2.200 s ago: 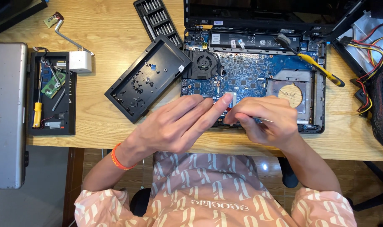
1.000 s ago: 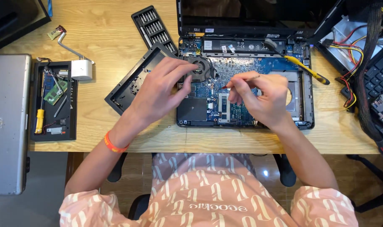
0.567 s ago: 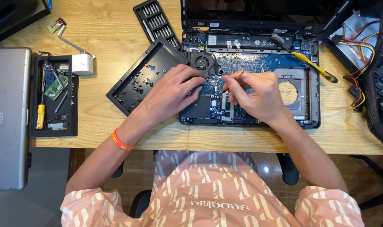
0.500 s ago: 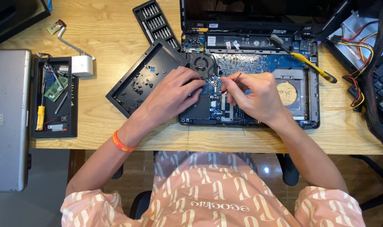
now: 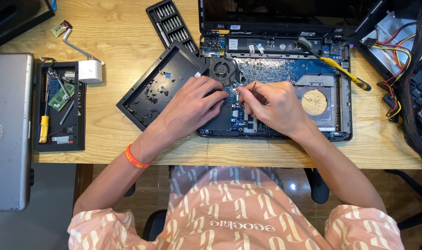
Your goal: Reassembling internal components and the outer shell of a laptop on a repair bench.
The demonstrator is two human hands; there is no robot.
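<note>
- L hand (image 5: 192,104) lies palm-down on the opened laptop (image 5: 276,92), fingers curled, tips resting on the blue mainboard (image 5: 276,71) just below the round black fan (image 5: 222,69). Can't tell if it pinches anything; looks like it's only bracing.
- R hand (image 5: 273,106) sits just beside it, also over the board, fingers pinched shut around a thin dark tool (image 5: 252,86) whose upper end sticks up betw. thumb and forefinger. Tool tip hidden by the fingers.
- The 2 hands nearly touch at the fingertips, centre-left of the laptop base.
- Laptop sits on a wooden desk (image 5: 118,41), bottom cover off, screen part toward the far edge; empty drive bay w/ a round cutout (image 5: 315,102) to the R of the hands.
- Yellow-handled tool (image 5: 343,71) lies diagonally across the laptop's far R corner.
- Black cover panel (image 5: 162,83) lies tilted just L of the laptop, small screws scattered inside; L wrist crosses its near corner.
- Black bit set (image 5: 171,23) beyond it.
- Far L: black tray (image 5: 79,115) w/ a green circuit piece and a yellow-handled driver, white adapter (image 5: 90,71) at its far corner, closed grey laptop (image 5: 9,129) at desk edge.
- Orange wristband (image 5: 134,159) on L wrist.
</note>
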